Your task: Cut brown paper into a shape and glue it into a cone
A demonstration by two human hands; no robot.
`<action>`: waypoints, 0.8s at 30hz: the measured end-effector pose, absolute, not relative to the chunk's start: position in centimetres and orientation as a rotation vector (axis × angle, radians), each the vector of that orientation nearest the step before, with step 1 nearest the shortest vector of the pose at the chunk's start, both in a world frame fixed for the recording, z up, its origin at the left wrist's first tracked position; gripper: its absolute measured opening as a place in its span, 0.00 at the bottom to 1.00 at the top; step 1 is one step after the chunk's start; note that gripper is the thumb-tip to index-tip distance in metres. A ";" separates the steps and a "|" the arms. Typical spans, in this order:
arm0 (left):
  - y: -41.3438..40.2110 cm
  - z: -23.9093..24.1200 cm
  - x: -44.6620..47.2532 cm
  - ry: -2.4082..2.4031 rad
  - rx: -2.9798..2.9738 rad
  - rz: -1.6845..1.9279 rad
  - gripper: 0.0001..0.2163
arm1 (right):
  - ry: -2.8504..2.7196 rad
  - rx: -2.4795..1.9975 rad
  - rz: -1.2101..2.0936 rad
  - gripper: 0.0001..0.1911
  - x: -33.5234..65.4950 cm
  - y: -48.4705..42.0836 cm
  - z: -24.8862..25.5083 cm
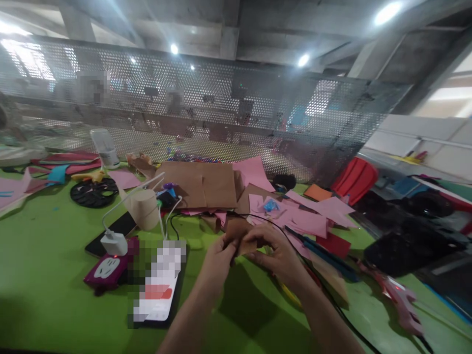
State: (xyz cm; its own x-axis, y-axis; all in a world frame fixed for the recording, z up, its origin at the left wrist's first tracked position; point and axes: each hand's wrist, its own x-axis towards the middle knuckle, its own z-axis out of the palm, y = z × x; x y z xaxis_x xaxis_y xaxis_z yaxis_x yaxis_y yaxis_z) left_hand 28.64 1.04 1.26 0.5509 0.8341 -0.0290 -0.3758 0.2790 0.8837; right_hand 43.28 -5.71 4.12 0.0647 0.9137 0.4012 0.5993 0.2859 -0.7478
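Observation:
A small folded piece of brown card (238,228) is held up above the green table between both hands. My left hand (220,256) pinches its left side with thumb and fingers. My right hand (276,253) is closed on its right side, the fingers bent over a lighter brown flap. Fingers hide part of the card. Under my right forearm, a yellow curved handle (289,296) shows partly, and a dark blue long tool (328,256) lies just beyond the right hand.
Pink paper sheets (306,221) and a large brown cardboard piece (201,184) lie behind the hands. To the left are a phone (158,300), a purple power socket (108,270) and a tape roll (144,209). A pink glue gun (401,302) lies right, with a black cable nearby.

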 end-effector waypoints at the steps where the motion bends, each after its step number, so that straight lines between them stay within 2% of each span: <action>1: 1.0 1.4 28.6 0.559 0.976 0.865 0.11 | -1.631 -1.411 0.437 0.14 43.3 -5.7 4.1; 10: 0.9 1.2 28.6 0.619 1.045 0.828 0.07 | -1.614 -1.429 0.374 0.07 43.5 -5.6 4.0; 15: 0.8 0.9 28.6 0.591 1.143 0.831 0.09 | -1.527 -1.438 0.384 0.07 43.1 -5.5 3.8; 20: 0.9 0.8 28.6 0.571 1.152 0.819 0.12 | -1.474 -1.396 0.622 0.09 43.1 -5.5 3.4; 24: 1.0 0.6 28.6 0.591 1.150 0.833 0.11 | -1.450 -1.407 0.542 0.09 43.1 -5.5 3.4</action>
